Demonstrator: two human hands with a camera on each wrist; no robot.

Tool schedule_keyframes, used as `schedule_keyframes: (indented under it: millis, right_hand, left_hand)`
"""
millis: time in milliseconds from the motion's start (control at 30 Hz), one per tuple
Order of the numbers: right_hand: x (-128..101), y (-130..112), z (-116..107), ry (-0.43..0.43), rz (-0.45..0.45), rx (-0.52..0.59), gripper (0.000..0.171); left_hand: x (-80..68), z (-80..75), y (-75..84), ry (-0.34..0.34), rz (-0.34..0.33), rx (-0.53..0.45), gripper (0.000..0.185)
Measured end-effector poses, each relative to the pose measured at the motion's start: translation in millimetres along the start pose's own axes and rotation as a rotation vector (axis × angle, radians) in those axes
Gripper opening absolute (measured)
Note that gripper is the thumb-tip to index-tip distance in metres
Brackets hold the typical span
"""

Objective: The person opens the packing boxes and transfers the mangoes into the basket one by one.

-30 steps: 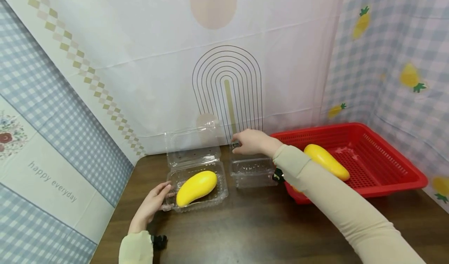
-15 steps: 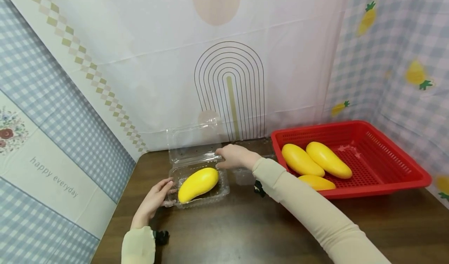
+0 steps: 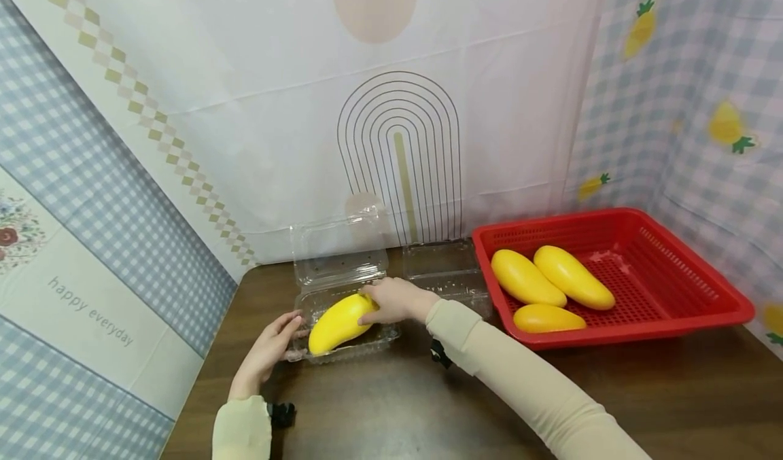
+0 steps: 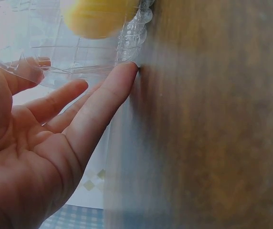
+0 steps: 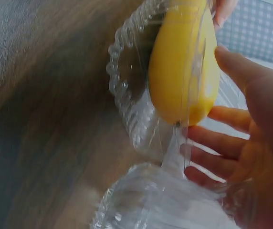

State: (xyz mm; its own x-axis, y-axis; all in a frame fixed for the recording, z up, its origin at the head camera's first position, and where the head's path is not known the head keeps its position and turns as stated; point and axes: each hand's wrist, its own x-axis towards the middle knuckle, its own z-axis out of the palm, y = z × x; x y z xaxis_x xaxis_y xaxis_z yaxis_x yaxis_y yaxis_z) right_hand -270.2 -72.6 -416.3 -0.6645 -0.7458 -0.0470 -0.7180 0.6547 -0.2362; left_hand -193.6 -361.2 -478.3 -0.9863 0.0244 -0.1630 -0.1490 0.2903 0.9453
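Note:
A yellow mango (image 3: pixel 333 325) lies in the base of a clear plastic clamshell box (image 3: pixel 351 351) whose lid (image 3: pixel 339 249) stands open behind it. My left hand (image 3: pixel 269 348) rests on the table with straight fingers touching the box's left edge; the left wrist view shows a fingertip (image 4: pixel 127 71) against the clear rim (image 4: pixel 131 33). My right hand (image 3: pixel 391 299) reaches across and lies on the mango's right end. In the right wrist view its fingers (image 5: pixel 222 119) are spread and fairly straight beside the mango (image 5: pixel 182 62) and the box wall (image 5: pixel 127 95).
A second clear box (image 3: pixel 443 273) sits open to the right of the first. A red basket (image 3: pixel 630 332) at the right holds three more mangoes (image 3: pixel 526 278). The dark wooden table (image 3: pixel 428 405) is backed by cloth-covered walls on three sides.
My right hand has moved left, from the second clear box to the mango in the first box. My left hand has stayed at the box's left edge.

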Motion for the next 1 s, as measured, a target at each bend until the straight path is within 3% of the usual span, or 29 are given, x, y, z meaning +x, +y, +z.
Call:
schedule_keyframes:
  millis: [200,400,667,1000]
  right_hand:
    - [-1.5,-13.8,5.8,-0.059,0.035,-0.022,0.082]
    - [2.2,-17.4,15.8,-0.058,0.053,-0.034,0.092]
    - [8.8,-17.6,26.0,-0.014,0.061,0.008,0.091]
    - [10.8,-19.6,34.8,0.007,0.044,-0.043,0.092]
  left_hand:
    - [-2.5,-2.0,2.3,0.017,-0.016,0.029,0.055]
    - [-1.8,-1.7,2.0,0.023,-0.017,0.031,0.055]
    - [1.1,-0.8,0.2,0.017,-0.020,0.031,0.055]
    - [0.6,-1.5,-0.8,0.024,-0.026,0.035,0.055]
